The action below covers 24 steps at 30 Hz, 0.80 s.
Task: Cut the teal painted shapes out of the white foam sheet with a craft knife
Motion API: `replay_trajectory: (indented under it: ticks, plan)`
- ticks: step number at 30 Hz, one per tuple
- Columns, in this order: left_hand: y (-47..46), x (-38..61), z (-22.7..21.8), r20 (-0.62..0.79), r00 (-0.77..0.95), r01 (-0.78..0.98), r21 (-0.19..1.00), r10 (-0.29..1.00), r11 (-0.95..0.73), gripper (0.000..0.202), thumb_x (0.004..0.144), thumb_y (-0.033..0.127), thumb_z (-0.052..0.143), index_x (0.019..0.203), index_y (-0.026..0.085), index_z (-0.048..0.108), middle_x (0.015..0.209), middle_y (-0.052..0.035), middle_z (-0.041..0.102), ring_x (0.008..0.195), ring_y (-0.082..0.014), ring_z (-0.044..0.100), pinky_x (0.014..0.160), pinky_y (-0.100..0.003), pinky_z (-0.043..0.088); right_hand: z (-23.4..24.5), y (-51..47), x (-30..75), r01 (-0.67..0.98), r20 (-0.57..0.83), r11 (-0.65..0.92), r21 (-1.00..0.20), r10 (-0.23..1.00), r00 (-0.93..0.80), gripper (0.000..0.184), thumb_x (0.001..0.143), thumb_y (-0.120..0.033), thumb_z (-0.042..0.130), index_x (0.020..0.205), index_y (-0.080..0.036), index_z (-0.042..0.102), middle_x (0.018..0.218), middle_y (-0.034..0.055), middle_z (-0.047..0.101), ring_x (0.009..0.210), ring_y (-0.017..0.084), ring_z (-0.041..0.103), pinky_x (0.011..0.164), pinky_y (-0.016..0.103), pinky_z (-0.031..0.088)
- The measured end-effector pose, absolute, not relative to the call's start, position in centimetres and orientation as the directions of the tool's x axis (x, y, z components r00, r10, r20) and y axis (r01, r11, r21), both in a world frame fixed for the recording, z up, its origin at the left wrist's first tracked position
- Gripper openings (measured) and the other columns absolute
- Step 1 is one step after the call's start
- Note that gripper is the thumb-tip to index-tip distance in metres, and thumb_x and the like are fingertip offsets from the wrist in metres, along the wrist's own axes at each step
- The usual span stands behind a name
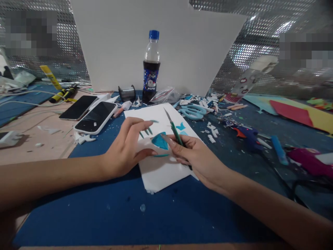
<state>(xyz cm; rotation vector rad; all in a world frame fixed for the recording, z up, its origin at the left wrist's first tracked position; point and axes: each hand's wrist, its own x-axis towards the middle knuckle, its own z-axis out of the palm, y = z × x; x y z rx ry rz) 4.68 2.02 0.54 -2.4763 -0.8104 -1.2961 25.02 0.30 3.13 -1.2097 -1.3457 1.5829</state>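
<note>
My left hand (131,144) closes around a small white piece with a turquoise patch (160,141), its kind unclear. The thumb is beneath the piece and the fingers curl over its far side. My right hand (191,151) grips a green-handled craft knife (174,130), its blade pointing up and away from the piece. The right thumb and fingertips also touch the right end of the piece. Under both hands lies a white sheet (153,180), with turquoise cut-outs (181,127) on it just beyond the knife.
Behind the sheet stand a Pepsi bottle (151,69) and a wire spool (127,93). Two phones (96,117) lie to the left. Blue scissors (193,111), white scraps (212,130), a dark blue glue gun (247,137) and coloured sheets (291,109) are on the right.
</note>
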Motion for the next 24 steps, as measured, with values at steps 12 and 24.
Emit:
replay_trajectory:
  ticks: [12,24]
  plan:
    - [0.8,5.5,2.3,0.654,0.757,0.585,-0.675,0.002,-0.45,0.016,0.078,0.011,0.062,0.068,0.021,0.054,0.069,0.0006,0.05,0.068,-0.0154,0.04,0.059,-0.027,0.035,3.0,-0.3,24.5,0.062,-0.033,-0.012,-0.998,0.936,-0.351,0.027,0.071,-0.044,0.071,0.073,-0.017,0.069,0.06,-0.003,0.046,0.055,0.008,0.03,0.051,0.026,0.02]
    - [3.2,4.5,0.5,0.733,0.607,0.678,-0.275,0.307,-0.682,0.011,0.089,0.018,0.054,0.095,0.01,0.049,0.086,-0.0111,0.056,0.083,-0.0229,0.052,0.071,-0.035,0.045,3.0,2.9,26.5,-0.066,-0.092,-0.109,-0.992,0.972,-0.215,0.039,0.065,-0.044,0.079,0.091,-0.017,0.069,0.053,-0.0082,0.029,0.048,0.006,0.018,0.045,0.027,0.013]
